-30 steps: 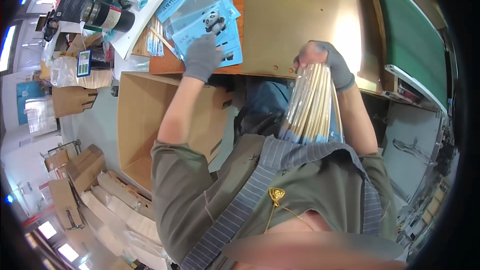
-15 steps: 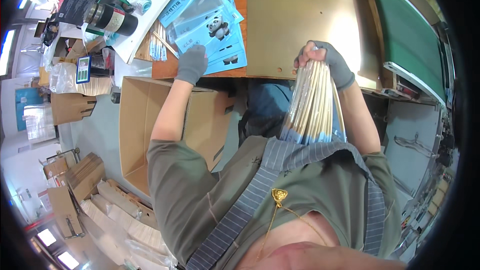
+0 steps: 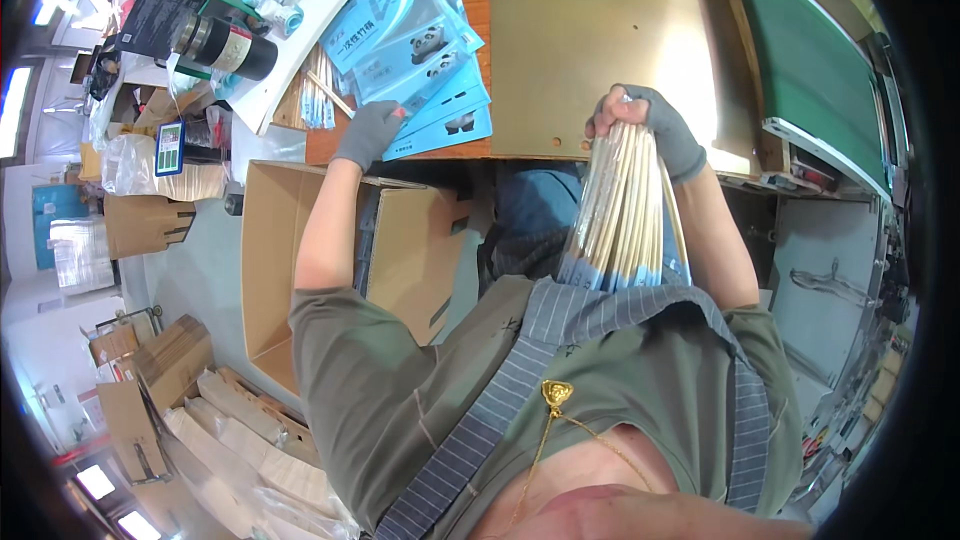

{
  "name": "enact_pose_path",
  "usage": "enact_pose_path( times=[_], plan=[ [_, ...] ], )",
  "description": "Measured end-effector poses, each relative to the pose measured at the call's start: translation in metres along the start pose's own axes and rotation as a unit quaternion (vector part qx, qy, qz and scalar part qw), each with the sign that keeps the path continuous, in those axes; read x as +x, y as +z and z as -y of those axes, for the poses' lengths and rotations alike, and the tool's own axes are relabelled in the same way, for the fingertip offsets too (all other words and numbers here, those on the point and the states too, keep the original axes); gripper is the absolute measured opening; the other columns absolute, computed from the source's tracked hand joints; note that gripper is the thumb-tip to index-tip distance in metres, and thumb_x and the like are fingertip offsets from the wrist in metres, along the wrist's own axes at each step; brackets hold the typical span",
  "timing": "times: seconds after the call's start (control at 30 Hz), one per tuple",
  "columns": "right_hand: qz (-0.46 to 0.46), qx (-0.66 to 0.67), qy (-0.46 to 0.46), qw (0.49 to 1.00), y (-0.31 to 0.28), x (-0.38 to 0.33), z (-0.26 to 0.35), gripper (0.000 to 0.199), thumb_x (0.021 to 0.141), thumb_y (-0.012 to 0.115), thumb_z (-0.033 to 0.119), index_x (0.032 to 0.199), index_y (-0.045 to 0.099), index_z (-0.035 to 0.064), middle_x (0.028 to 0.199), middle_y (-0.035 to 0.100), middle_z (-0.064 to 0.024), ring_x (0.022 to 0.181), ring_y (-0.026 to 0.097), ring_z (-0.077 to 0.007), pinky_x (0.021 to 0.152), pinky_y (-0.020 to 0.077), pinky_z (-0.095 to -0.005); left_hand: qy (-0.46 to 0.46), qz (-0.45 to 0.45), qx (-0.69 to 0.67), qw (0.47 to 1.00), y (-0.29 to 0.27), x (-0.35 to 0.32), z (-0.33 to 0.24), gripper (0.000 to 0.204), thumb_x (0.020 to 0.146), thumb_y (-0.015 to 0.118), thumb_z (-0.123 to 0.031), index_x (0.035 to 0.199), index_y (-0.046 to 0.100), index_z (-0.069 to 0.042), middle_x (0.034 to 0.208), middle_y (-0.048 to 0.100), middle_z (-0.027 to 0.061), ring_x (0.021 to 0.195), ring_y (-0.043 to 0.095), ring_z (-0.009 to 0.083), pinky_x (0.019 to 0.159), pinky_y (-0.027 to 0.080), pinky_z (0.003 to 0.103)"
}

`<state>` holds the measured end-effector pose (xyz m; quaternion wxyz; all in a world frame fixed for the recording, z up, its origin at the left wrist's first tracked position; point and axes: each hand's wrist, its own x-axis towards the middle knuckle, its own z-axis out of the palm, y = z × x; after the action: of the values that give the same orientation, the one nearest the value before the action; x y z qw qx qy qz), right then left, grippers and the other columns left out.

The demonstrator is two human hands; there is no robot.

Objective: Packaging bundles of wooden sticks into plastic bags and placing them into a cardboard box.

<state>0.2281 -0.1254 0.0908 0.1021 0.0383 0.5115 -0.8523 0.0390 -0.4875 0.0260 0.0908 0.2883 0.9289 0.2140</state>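
Two hands, each in a grey fingerless glove, work at the table edge. The right hand has its fingers closed around the upper end of one clear-bagged bundle of sticks, which hangs in front of the apron with its blue-printed end lowest. The sticks overlap too closely to count. The left hand is bent at the lower left corner of a fanned pile of blue bags; whether it pinches one or only rests there, I cannot tell.

The bags overlap, at least four of them, on the orange-brown tabletop. Three panda pictures show among them, and dark printed characters run across the upper bags. Left of the pile lies one smaller group of sticks with blue-and-white ends, too crowded to count.

One black flask lies on the white table, with a pale and red label whose print is too small to read. One blue-rimmed device shows a lit screen. One open cardboard box stands below the left forearm.
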Motion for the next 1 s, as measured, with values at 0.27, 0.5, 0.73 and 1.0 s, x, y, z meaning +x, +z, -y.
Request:
enact_pose_path(
  times=[0.27,0.5,0.73,1.0],
  plan=[
    [0.006,0.002,-0.008,1.000,-0.004,-0.006,0.002,0.022,0.079,0.062,0.024,0.077,0.059,0.0024,0.075,0.060,-0.0126,0.083,0.061,-0.0278,0.077,0.0501,-0.0370,-0.050,-0.209,-0.145,0.966,0.027,0.055,-0.044,0.043,0.087,0.058,-0.037,0.071,0.060,0.003,0.066,0.057,0.0223,0.064,0.055,0.0395,0.063,0.042,0.043],
    [-0.006,-0.035,-0.014,0.999,-0.003,-0.013,0.008,0.026,0.077,0.062,0.026,0.078,0.061,-0.0001,0.076,0.062,-0.0131,0.081,0.062,-0.0258,0.077,0.0470,-0.0340,-0.024,-0.046,-0.134,0.990,0.125,0.092,-0.150,0.050,0.081,0.062,-0.050,0.069,0.060,-0.002,0.075,0.061,0.0230,0.068,0.056,0.0415,0.067,0.046,0.044],
    [-0.019,-0.014,-0.016,1.000,-0.017,-0.025,0.012,0.038,0.075,0.061,0.025,0.103,0.061,-0.0018,0.078,0.063,-0.0110,0.081,0.062,-0.0208,0.075,0.0477,-0.0294,0.004,-0.002,-0.057,0.998,0.159,0.089,-0.199,0.054,0.086,0.047,-0.055,0.083,0.068,-0.006,0.084,0.065,0.0218,0.081,0.063,0.0393,0.070,0.048,0.048],
    [-0.054,0.085,0.035,0.994,-0.053,-0.003,-0.030,0.066,0.075,0.060,0.014,0.133,0.038,-0.0086,0.081,0.064,-0.0134,0.075,0.064,-0.0201,0.068,0.0519,-0.0293,0.128,-0.149,-0.061,0.979,0.147,0.055,-0.211,0.020,0.089,0.051,-0.027,0.085,0.053,-0.007,0.075,0.059,0.0162,0.069,0.058,0.0388,0.061,0.045,0.048]
  ],
)
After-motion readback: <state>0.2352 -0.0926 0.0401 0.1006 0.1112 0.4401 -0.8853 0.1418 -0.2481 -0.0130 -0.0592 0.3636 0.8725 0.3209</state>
